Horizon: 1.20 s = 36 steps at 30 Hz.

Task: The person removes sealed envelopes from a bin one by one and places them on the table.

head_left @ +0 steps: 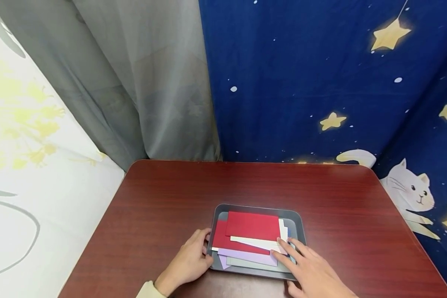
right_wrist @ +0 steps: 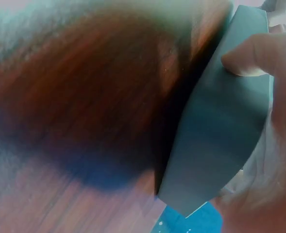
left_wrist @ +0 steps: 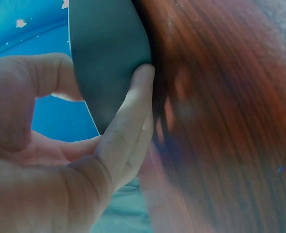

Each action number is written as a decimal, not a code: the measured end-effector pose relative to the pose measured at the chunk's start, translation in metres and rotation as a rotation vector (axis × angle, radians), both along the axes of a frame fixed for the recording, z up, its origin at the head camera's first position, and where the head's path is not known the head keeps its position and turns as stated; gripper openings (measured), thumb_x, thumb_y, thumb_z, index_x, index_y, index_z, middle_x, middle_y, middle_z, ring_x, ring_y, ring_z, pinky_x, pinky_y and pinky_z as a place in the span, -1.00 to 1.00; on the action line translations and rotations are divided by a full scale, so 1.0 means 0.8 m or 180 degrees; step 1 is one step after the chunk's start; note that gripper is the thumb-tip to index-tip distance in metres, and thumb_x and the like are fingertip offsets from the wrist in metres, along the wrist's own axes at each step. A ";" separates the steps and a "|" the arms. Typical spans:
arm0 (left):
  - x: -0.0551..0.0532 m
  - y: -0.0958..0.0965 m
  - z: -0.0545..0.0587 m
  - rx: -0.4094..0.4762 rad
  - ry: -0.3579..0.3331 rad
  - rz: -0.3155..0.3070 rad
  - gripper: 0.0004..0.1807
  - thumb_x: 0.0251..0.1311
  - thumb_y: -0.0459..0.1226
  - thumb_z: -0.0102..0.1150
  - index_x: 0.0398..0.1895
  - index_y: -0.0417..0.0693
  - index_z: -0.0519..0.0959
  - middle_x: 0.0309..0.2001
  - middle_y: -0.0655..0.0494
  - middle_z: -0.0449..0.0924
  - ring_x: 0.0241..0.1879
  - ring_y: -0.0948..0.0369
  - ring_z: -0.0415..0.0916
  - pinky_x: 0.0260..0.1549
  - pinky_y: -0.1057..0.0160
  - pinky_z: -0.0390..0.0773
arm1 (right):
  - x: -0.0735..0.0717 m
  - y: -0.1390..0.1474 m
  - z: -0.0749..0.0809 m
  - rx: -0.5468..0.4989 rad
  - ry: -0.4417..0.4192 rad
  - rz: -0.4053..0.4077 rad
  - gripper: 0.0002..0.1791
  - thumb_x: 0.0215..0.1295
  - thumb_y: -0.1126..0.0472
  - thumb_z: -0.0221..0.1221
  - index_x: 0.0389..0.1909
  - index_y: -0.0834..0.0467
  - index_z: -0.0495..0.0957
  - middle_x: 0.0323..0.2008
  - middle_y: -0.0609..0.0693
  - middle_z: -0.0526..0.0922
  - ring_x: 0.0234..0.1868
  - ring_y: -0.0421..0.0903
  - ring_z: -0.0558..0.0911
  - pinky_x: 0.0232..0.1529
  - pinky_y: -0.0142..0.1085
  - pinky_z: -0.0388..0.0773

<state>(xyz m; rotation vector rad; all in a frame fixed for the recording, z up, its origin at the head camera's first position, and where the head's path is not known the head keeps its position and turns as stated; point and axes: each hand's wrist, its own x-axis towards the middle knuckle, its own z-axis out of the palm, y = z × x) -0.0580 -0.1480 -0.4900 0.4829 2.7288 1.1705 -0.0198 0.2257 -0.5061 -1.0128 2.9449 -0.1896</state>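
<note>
Down at the reddish-brown worktop [head_left: 164, 203], we have a gray tray [head_left: 246, 270] between us: our left hand [head_left: 189, 260] grips its left side, our right hand [head_left: 313, 269] its near right corner; red cards [head_left: 252, 225] lie inside.

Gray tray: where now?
In the head view, the gray tray is at lower centre, between the left hand and right hand, under the overlapping papers.
</note>
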 end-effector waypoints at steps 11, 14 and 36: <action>0.005 -0.007 0.001 -0.0044 0.0020 0.0026 -0.15 -0.07 -0.51 0.31 0.47 -0.36 0.47 -0.06 0.14 0.47 -0.26 0.31 0.45 -0.34 0.31 0.50 | -0.016 -0.013 0.035 -0.0497 -0.0501 -0.0131 -0.02 0.30 -0.58 0.26 0.63 -0.17 0.44 0.50 -0.06 0.52 0.39 0.06 0.47 0.21 0.32 0.57; 0.004 -0.008 0.000 -0.0047 0.0050 0.0026 -0.15 -0.06 -0.51 0.32 0.48 -0.35 0.47 -0.06 0.15 0.46 -0.25 0.32 0.45 -0.35 0.32 0.50 | -0.031 -0.014 0.042 -0.0604 -0.0293 -0.0111 -0.08 0.30 -0.47 0.35 0.59 -0.12 0.50 0.43 -0.06 0.58 0.36 0.04 0.51 0.19 0.27 0.61; 0.010 -0.005 -0.001 -0.0029 -0.0083 -0.0025 -0.13 -0.03 -0.48 0.34 0.50 -0.41 0.43 -0.07 0.15 0.43 -0.26 0.34 0.41 -0.35 0.31 0.46 | -0.096 -0.050 0.028 -0.0165 -0.0384 0.0135 -0.13 0.27 -0.24 0.39 0.60 -0.11 0.49 0.54 0.12 0.46 0.46 0.16 0.45 0.27 0.27 0.55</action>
